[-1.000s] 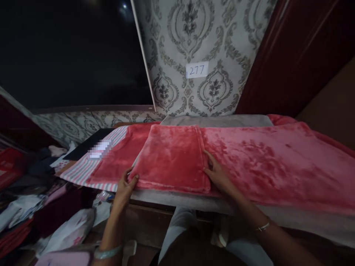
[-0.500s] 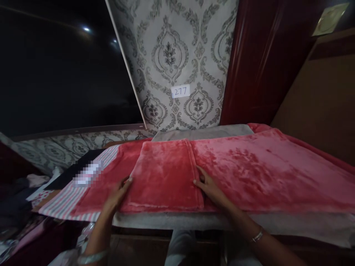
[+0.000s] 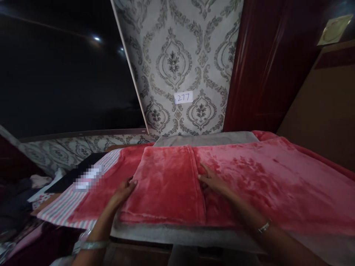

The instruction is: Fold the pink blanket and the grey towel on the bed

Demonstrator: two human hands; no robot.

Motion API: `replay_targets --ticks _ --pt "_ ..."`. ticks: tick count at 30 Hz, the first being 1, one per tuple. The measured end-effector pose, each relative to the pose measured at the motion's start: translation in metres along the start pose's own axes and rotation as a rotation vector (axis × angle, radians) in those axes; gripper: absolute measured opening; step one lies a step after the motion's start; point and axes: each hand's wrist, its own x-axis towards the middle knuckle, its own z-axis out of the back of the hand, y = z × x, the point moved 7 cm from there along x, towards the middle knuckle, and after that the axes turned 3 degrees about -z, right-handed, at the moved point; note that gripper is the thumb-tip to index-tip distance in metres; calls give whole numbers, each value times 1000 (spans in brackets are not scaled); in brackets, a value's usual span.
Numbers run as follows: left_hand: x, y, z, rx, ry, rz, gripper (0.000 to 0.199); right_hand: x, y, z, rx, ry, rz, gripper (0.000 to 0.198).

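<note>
A red and pink plush blanket (image 3: 249,177) lies spread out, with a folded square section (image 3: 166,184) on top of it at the middle. At the left edge of that section, my left hand (image 3: 122,192) has its thumb on top and its fingers curled at the fabric. My right hand (image 3: 215,183) rests by the section's right edge, with thumb and forefinger apart and the other fingers partly hidden. A grey layer (image 3: 155,232) shows under the front of the blanket. Striped cloth (image 3: 59,205) sticks out beneath it on the left.
A large black screen (image 3: 63,74) stands at the back left. Behind the blanket is patterned wallpaper (image 3: 173,62) with a paper label (image 3: 183,97) reading 277. A dark red panel (image 3: 255,66) rises at the right. Piled clothes (image 3: 16,195) lie at far left.
The whole scene sits slightly lower in view. My right hand's forefinger has stretched out and spread from the thumb. My left hand stays at the fold's left edge.
</note>
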Motion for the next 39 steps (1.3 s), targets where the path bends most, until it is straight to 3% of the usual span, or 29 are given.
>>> replay_targets --ticks 3,6,10,14,17,23,30,35,39 --pt "20 -22 -4 118 90 23 48 28 12 -2 38 -12 28 100" --pt "37 -42 -17 364 71 13 47 45 14 -10 82 -81 151 93" --pt "43 -52 -40 553 6 -48 29 51 1 -21 66 -159 239 92" --pt "47 -42 -33 513 -65 -122 23 50 -8 -36 88 -137 279 92" --pt "51 -27 -20 382 -37 -88 27 50 -11 -42 122 -113 243 96" --pt "35 -9 -8 189 -43 3 45 64 2 -24 172 -86 73 103" --pt "8 -3 -17 400 -141 -57 34 128 38 -7 11 -335 170 87" --pt "6 4 -14 340 -276 -171 33 171 43 -2 -46 -495 141 80" --pt "5 21 -14 322 -321 -172 30 186 37 13 -112 -605 121 54"
